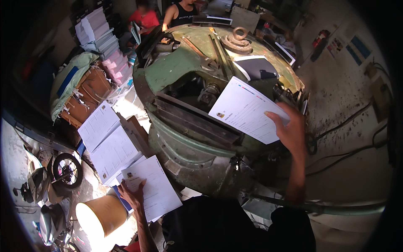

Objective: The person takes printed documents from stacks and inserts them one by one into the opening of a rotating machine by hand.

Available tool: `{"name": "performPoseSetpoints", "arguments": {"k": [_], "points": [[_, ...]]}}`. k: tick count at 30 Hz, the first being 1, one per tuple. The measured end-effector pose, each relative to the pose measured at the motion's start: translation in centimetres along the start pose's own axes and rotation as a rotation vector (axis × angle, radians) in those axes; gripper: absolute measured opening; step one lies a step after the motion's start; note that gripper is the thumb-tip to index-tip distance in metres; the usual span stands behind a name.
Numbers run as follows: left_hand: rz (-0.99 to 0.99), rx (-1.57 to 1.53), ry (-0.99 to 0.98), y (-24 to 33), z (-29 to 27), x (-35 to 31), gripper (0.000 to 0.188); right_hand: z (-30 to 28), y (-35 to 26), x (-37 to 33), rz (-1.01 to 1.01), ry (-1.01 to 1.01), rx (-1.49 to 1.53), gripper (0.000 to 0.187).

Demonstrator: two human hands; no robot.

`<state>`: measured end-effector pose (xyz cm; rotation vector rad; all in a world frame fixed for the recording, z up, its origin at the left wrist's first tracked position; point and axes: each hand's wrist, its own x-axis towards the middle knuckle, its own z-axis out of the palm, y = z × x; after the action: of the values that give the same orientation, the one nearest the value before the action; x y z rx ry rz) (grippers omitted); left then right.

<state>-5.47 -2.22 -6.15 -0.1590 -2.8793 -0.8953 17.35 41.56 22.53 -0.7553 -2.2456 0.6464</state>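
**Two printed sheets, one in each hand**

Cluttered workshop floor surrounds you, with a heavy green machine filling the middle of the view and dark cables trailing across the concrete at your right.

Your right hand is raised over the machine's top, pinching a white printed sheet by its near right corner, thumb on the upper face; the sheet hangs tilted above the dark opening.

Your left hand lies low at your left, fingers spread flat on another printed sheet, which tops a pile beside the machine's base. Further stacks of printed sheets lie just beyond that hand. A lit lamp shade sits just below it.

Two people sit beyond the machine, near stacked paper bundles.
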Motion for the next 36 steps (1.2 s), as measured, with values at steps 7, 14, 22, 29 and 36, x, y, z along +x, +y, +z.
{"name": "performPoseSetpoints", "arguments": {"k": [7, 14, 22, 29, 36], "points": [[0.041, 0.032, 0.053, -0.7, 0.4, 0.0, 0.088, 1.9, 2.9, 0.7, -0.244, -0.015, -0.184, 0.022], [0.028, 0.0, 0.064, -0.8, 0.4, 0.0, 0.084, 3.4, 3.0, 0.8, -0.147, -0.127, -0.085, 0.017], [0.032, -0.044, 0.06, -0.4, 0.2, 0.0, 0.084, 5.4, 6.9, 0.0, -0.09, -0.198, -0.02, 0.016], [0.063, -0.015, 0.082, -0.8, 0.5, 0.1, 0.085, 4.5, 9.2, -0.9, -0.082, -0.201, -0.291, 0.019], [0.064, 0.001, 0.077, -0.7, 0.4, 0.1, 0.083, 2.2, 9.0, -1.4, -0.018, -0.101, -0.594, 0.027]]}}
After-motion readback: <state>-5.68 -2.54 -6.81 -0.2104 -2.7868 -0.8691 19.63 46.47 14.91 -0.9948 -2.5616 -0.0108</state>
